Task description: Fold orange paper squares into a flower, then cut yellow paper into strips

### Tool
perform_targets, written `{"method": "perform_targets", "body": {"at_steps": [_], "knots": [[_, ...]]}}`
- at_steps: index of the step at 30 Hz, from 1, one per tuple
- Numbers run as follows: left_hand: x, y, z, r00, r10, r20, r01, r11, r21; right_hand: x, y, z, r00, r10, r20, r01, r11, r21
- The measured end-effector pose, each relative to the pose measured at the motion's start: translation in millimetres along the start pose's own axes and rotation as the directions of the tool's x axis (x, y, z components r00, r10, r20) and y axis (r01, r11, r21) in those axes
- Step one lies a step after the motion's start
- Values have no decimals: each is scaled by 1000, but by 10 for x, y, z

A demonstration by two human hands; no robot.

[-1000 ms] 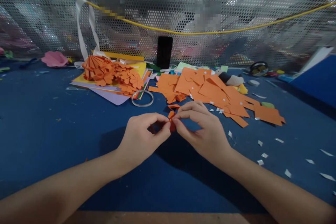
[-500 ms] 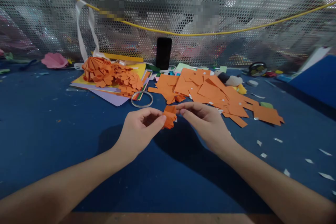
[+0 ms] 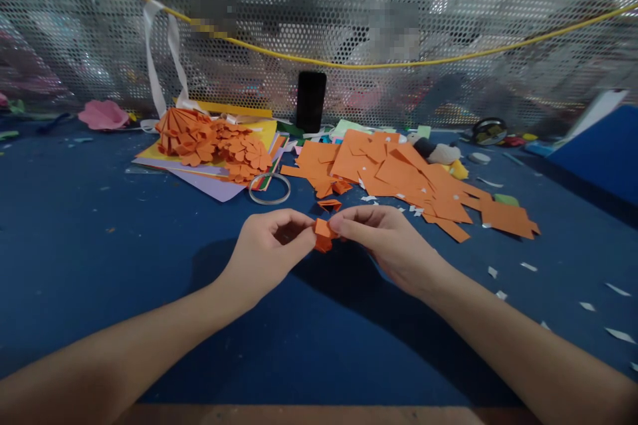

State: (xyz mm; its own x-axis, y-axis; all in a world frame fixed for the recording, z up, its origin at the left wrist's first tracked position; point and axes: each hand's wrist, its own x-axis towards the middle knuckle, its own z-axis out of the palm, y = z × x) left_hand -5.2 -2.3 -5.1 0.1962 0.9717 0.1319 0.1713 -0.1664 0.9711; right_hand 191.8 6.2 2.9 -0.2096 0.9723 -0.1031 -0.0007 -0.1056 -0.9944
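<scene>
A small folded orange paper piece (image 3: pixel 323 236) is held up between my two hands, above the blue table. My left hand (image 3: pixel 272 249) pinches its left side between thumb and fingers. From the right, my right hand (image 3: pixel 381 236) pinches its upper right edge. Part of the paper is hidden behind the fingertips. Just beyond it, another small folded orange paper (image 3: pixel 329 205) lies on the table. A clear tape ring (image 3: pixel 270 188) rests beyond my left hand. Loose orange paper sheets (image 3: pixel 399 172) spread out beyond my right hand.
Orange paper flowers (image 3: pixel 214 143) sit on a stack of coloured paper (image 3: pixel 224 191) at the back left. A dark phone (image 3: pixel 311 101) leans against the perforated metal screen (image 3: pixel 349 26). White scraps (image 3: pixel 587 305) dot the right side, near a blue box (image 3: pixel 598 153).
My right hand has moved left and slightly down, closer to my left hand. The orange paper now looks more compact, and the small folded paper behind it has come into view.
</scene>
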Motion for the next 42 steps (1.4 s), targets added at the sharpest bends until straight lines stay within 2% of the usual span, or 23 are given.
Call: {"method": "perform_targets", "body": {"at_steps": [3,7,14,21,27,29,35,38,42], "knots": [[-8,26,1,999,23,25,-24,999,39,-1,5,2,1000,3,-21,-3,999,-32],[-26,50,4,998,22,53,-25,998,51,-20,6,-1,1000,4,23,-2,995,-96],[-15,29,-10,1000,12,8,-12,996,87,-51,-12,39,996,-6,85,18,990,-137],[32,-8,8,996,1,89,-12,992,123,-25,-22,40,997,-14,75,33,965,-260],[55,-9,0,999,25,-42,-23,998,50,-55,-25,60,999,-17,50,35,918,-394],[63,-2,0,998,28,-56,-25,999,45,-55,-21,59,999,-24,38,37,917,-396],[70,-11,5,995,-20,97,1,982,189,-41,-27,61,996,-67,66,82,965,-248],[79,-32,-3,999,-14,32,9,990,138,-52,-32,77,996,-79,46,87,971,-222],[93,-68,-4,997,-49,-67,49,999,6,-88,-31,113,992,-119,27,119,888,-445]]}}
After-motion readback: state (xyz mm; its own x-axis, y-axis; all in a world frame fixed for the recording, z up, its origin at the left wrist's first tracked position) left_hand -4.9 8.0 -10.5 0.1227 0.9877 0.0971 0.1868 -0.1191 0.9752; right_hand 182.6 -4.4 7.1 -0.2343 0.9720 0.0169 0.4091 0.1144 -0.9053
